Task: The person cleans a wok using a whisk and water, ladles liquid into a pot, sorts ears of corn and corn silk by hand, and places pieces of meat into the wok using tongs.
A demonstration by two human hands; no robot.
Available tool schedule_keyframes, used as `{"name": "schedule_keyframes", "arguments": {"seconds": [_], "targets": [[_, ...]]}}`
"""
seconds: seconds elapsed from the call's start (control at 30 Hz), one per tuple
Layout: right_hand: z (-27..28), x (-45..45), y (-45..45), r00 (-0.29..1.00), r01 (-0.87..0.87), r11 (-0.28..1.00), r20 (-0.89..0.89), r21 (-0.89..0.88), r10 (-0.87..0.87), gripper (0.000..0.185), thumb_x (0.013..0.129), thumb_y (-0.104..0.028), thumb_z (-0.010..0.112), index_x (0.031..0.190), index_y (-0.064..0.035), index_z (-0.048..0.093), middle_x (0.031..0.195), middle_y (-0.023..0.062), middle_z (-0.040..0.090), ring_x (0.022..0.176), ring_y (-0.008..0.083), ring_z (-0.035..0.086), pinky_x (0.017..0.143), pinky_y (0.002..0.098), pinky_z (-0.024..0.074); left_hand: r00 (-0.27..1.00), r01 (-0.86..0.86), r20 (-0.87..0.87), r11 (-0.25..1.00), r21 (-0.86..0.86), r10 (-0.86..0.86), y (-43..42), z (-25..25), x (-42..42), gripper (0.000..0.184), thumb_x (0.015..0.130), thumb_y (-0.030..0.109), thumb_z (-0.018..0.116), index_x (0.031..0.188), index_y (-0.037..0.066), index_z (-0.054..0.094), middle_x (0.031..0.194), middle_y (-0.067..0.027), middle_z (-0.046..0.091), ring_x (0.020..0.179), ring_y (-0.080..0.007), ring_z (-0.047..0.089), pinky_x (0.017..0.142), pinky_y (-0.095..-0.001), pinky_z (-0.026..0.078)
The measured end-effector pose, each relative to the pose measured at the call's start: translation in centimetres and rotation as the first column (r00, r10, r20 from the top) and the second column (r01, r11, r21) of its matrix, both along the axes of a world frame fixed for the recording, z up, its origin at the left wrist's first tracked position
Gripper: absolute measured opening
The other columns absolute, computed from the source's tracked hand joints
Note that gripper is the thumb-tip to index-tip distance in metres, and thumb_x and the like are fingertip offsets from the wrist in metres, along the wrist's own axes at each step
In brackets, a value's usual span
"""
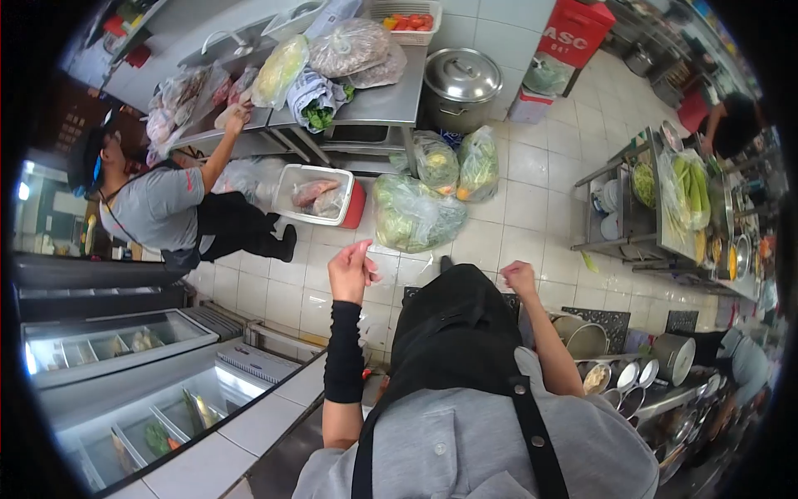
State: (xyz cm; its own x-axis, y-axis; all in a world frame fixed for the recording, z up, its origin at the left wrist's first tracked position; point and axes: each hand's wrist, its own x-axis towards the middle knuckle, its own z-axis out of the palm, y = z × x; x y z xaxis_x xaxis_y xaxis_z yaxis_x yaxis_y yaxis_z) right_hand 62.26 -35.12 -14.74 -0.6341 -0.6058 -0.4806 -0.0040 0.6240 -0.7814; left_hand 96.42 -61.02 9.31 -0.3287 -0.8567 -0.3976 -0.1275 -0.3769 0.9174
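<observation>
My left hand (pixel 351 273) is held out in front of me, below a black arm sleeve (pixel 342 353). Its fingers are loosely bent and apart, with nothing seen between them. Closed with curled fingers, my right hand (pixel 519 277) hangs on the other side of my black apron (pixel 455 333), and I see nothing in it. Nearest beyond my hands, a large clear bag of leafy vegetables (pixel 418 212) lies on the tiled floor, touched by neither hand. Two more vegetable bags, one with green vegetables (pixel 436 166) and one with yellowish-green ones (pixel 478 165), stand behind it.
A red-and-white cooler (pixel 353 204) with meat sits at left, near a person (pixel 166 195) reaching over a steel table (pixel 391 100) with bagged food. A lidded steel pot (pixel 462 81) stands beyond. Pans (pixel 648 373) and a prep table (pixel 657 224) are at right; glass-topped fridges (pixel 116 345) left.
</observation>
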Motion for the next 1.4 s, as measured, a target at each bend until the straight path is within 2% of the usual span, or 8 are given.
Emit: {"name": "schedule_keyframes", "arguments": {"seconds": [0.1, 0.2, 0.33, 0.37, 0.53, 0.8, 1.23, 1.4], "targets": [[7.0, 0.1, 3.0, 0.979, 0.203, 0.978, 0.001, -0.044, -0.203, 0.019, 0.090, -0.013, 0.075, 0.086, 0.0046, 0.071, 0.066, 0.0098, 0.068, 0.054, 0.0141, 0.065, 0.048, 0.0285, 0.0521, 0.999, 0.039, -0.010, 0.999, 0.003, -0.039, -0.7, 3.1, -5.2, 0.052, 0.106, 0.042, 0.054, 0.099, -0.005, 0.074, 0.047, 0.0008, 0.045, 0.033, -0.0068, 0.034, 0.034, -0.0252, 0.033], [10.8, -0.7, 3.9, 0.940, 0.326, 0.927, 0.172, -0.186, -0.296, 0.017, 0.093, -0.009, 0.070, 0.091, 0.0073, 0.070, 0.072, 0.0123, 0.070, 0.056, 0.0164, 0.067, 0.050, 0.0291, 0.0532, 0.937, 0.300, -0.167, 0.952, -0.061, -0.306, 0.5, 6.1, -10.1, 0.074, 0.107, 0.057, 0.041, 0.090, -0.007, 0.074, 0.043, 0.0002, 0.042, 0.032, -0.0080, 0.034, 0.035, -0.0241, 0.030], [14.6, -2.9, 5.3, 0.916, 0.371, 0.856, 0.294, -0.360, -0.273, 0.019, 0.095, 0.000, 0.061, 0.111, 0.0084, 0.067, 0.095, 0.0195, 0.072, 0.067, 0.0212, 0.072, 0.059, 0.0307, 0.0581, 0.742, 0.670, -0.010, 0.742, -0.015, -0.670, 3.6, 8.1, -17.8, 0.084, 0.105, 0.064, 0.034, 0.108, -0.011, 0.071, 0.053, -0.0073, 0.059, 0.038, -0.0123, 0.050, 0.040, -0.0259, 0.041], [15.3, -3.8, 5.4, 0.924, 0.351, 0.849, 0.290, -0.396, -0.248, 0.025, 0.094, 0.003, 0.058, 0.118, 0.0082, 0.065, 0.102, 0.0211, 0.072, 0.072, 0.0226, 0.074, 0.063, 0.0311, 0.0595, 0.656, 0.754, -0.026, 0.654, 0.056, -0.754, 4.0, 7.6, -19.5, 0.079, 0.106, 0.061, 0.038, 0.129, -0.011, 0.062, 0.081, -0.0177, 0.073, 0.053, -0.0152, 0.065, 0.055, -0.0273, 0.053], [18.5, -7.6, 7.6, 0.971, 0.146, 0.906, -0.117, -0.398, -0.208, 0.046, 0.091, 0.006, 0.054, 0.137, -0.0002, 0.057, 0.126, 0.0242, 0.066, 0.105, 0.0337, 0.071, 0.086, 0.0394, 0.0580, 0.235, 0.972, 0.417, 0.224, -0.076, -0.878, 7.1, 2.3, -26.5, 0.071, 0.102, 0.052, 0.054, 0.144, -0.005, 0.050, 0.128, -0.0254, 0.066, 0.106, -0.0291, 0.070, 0.093, -0.0360, 0.053], [19.6, -14.2, 12.2, 0.953, 0.172, 0.942, -0.194, -0.287, -0.233, 0.043, 0.093, -0.003, 0.056, 0.136, 0.0014, 0.056, 0.131, 0.0263, 0.063, 0.118, 0.0429, 0.062, 0.102, 0.0452, 0.0496, -0.080, 0.997, 0.619, -0.056, 0.058, -0.781, 10.3, 4.6, -37.3, 0.064, 0.102, 0.043, 0.059, 0.146, -0.002, 0.049, 0.138, -0.0248, 0.061, 0.124, -0.0335, 0.063, 0.104, -0.0388, 0.049], [16.8, -25.2, 14.4, 0.963, 0.130, 0.826, -0.269, 0.549, 0.028, 0.024, 0.094, -0.016, 0.060, 0.111, 0.0010, 0.061, 0.111, 0.0222, 0.068, 0.104, 0.0416, 0.066, 0.089, 0.0507, 0.0544, -0.229, 0.932, 0.710, -0.361, -0.038, -0.666, 9.2, 4.3, -63.1, 0.065, 0.101, 0.044, 0.058, 0.139, -0.008, 0.053, 0.130, -0.0306, 0.062, 0.123, -0.0426, 0.060, 0.104, -0.0435, 0.047], [18.7, -32.0, 12.5, 0.907, 0.287, 0.897, -0.398, 0.337, -0.141, 0.025, 0.094, -0.015, 0.060, 0.113, 0.0003, 0.061, 0.110, 0.0216, 0.067, 0.098, 0.0415, 0.069, 0.084, 0.0515, 0.0567, -0.337, 0.859, 0.646, -0.505, -0.086, -0.684, 8.7, 3.8, -74.2, 0.065, 0.101, 0.043, 0.058, 0.140, -0.009, 0.052, 0.130, -0.0314, 0.062, 0.123, -0.0434, 0.060, 0.105, -0.0440, 0.047]]}}
